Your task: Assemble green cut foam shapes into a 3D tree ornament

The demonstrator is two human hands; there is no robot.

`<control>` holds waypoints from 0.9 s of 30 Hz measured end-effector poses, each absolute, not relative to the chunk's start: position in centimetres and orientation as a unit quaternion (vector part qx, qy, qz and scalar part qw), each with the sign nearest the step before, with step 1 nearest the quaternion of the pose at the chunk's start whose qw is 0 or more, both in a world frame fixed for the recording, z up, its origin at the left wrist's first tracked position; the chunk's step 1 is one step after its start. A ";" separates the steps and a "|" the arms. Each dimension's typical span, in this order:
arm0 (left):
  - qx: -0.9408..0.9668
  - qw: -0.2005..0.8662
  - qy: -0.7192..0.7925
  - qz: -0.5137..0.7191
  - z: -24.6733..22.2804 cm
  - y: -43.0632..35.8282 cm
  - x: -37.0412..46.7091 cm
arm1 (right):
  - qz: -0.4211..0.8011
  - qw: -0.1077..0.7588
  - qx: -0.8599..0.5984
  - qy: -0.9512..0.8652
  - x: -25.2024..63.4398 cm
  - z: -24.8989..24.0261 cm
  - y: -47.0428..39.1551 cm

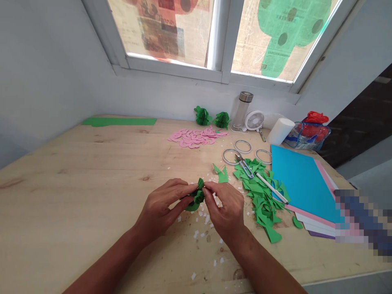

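Note:
Between my hands, just above the table, is a dark green folded paper piece (199, 197) with ruffled layers. My left hand (170, 202) grips its left side between thumb and fingers. The thumb and forefinger of my right hand (225, 204) pinch its upper right edge. Part of the piece is hidden behind the fingers. Small white paper bits (196, 234) lie scattered beneath and around the hands. Right of my right hand is a pile of green paper scraps (260, 196), with small scissors or snips (245, 166) and a white pen (272, 188) on top.
On the wooden table (76, 183) are pink paper cutouts (196, 136), two green paper shapes (202, 116), a bottle (241, 110), a small fan (255, 120), tape rolls (243, 146), a white roll (281, 131), blue paper (303, 179) and a green strip (122, 121). A blurred patch covers the right edge.

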State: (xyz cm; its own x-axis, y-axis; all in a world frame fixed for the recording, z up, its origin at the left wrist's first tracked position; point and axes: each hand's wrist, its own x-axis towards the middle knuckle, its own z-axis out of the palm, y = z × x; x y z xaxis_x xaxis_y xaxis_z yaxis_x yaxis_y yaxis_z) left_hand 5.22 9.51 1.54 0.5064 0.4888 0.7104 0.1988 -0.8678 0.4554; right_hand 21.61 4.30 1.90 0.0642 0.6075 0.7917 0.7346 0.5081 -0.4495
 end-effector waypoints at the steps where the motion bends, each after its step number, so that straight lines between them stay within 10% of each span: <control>1: 0.854 0.157 0.202 0.454 1.5 9.5 5.2 | -0.058 0.538 -0.491 -0.683 21.6 1.9 4.3; 27: 0.869 0.094 0.189 0.448 1.6 9.5 5.3 | -0.077 0.532 -0.485 -0.690 21.5 1.7 4.3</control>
State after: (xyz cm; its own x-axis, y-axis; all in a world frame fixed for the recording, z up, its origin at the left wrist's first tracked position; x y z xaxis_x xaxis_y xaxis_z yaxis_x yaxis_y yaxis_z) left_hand 5.33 9.52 1.55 0.5278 0.4119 0.7428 0.2440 -0.9112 0.3319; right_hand 21.46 4.26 1.69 0.0365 0.5867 0.8090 0.7511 0.5179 -0.4095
